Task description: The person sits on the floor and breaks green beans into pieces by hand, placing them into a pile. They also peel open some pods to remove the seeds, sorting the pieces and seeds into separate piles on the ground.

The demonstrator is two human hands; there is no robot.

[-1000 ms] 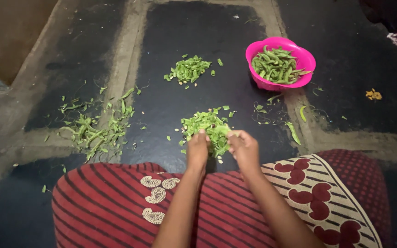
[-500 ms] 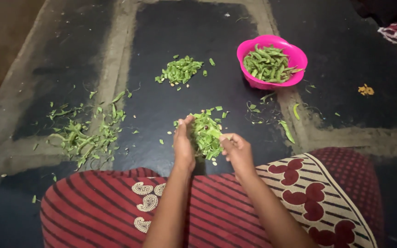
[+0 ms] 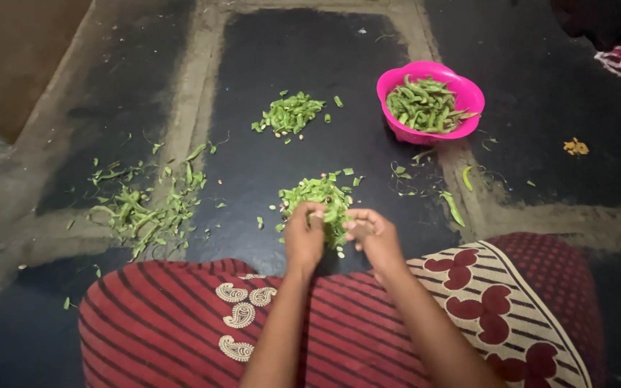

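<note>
The left hand (image 3: pixel 305 237) and the right hand (image 3: pixel 372 236) are close together over the near pile of cut green beans (image 3: pixel 319 195), which lies on the dark floor (image 3: pixel 303 50) just in front of the red striped cloth (image 3: pixel 181 323) on the person's lap. Both hands pinch a short green bean piece (image 3: pixel 330 215) between the fingertips, the fingers curled around it. The pile is bright green, made of small chopped pieces with some pale seeds, while a pink bowl (image 3: pixel 461 90) of whole pods stands further away at the right.
</note>
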